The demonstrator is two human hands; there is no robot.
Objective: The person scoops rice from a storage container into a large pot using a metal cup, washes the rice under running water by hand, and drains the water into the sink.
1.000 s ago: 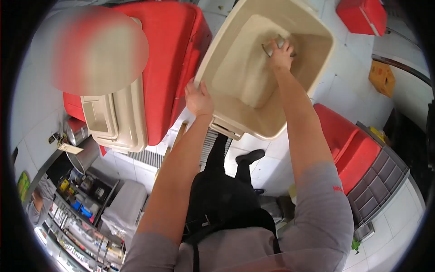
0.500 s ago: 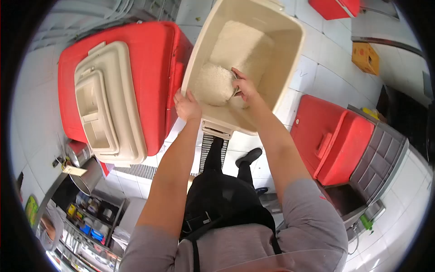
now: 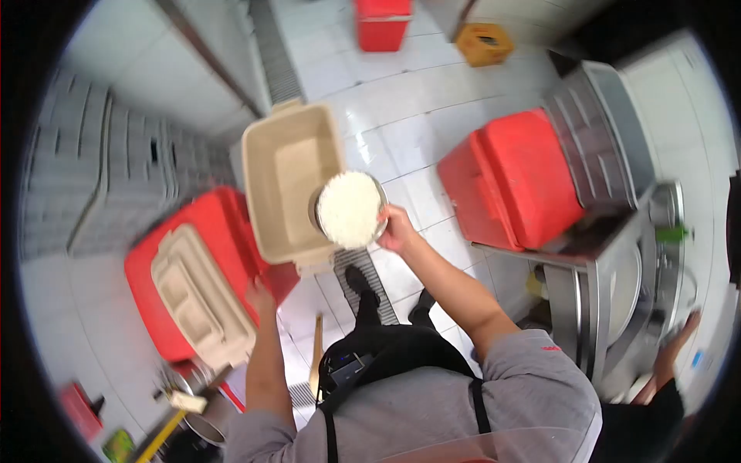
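My right hand [image 3: 395, 228] grips the rim of a round metal bowl [image 3: 384, 193], with its fingers closed on the right side. White rice [image 3: 350, 210] fills the bowl in a heap. The bowl is held up in front of me and overlaps the right side of the beige bin [image 3: 257, 225] in this view. My left hand [image 3: 261, 295] is low by the front side of the large red cooler box [image 3: 224, 202], its fingers blurred. On top of that box lies a beige lid [image 3: 202, 297] with recesses moulded in it.
A second red cooler [image 3: 532, 177] stands right, beside a grey crate [image 3: 594, 131]. Grey crates [image 3: 85, 154] are stacked at left. Farther off are a red box [image 3: 382, 23] and a yellow crate [image 3: 484, 44]. Another person's arm [image 3: 670, 355] shows at lower right.
My right hand has lifted the rice-filled bowl up out of the bin. My left hand has let go of the bin's rim and moved down and left. My view has shifted.
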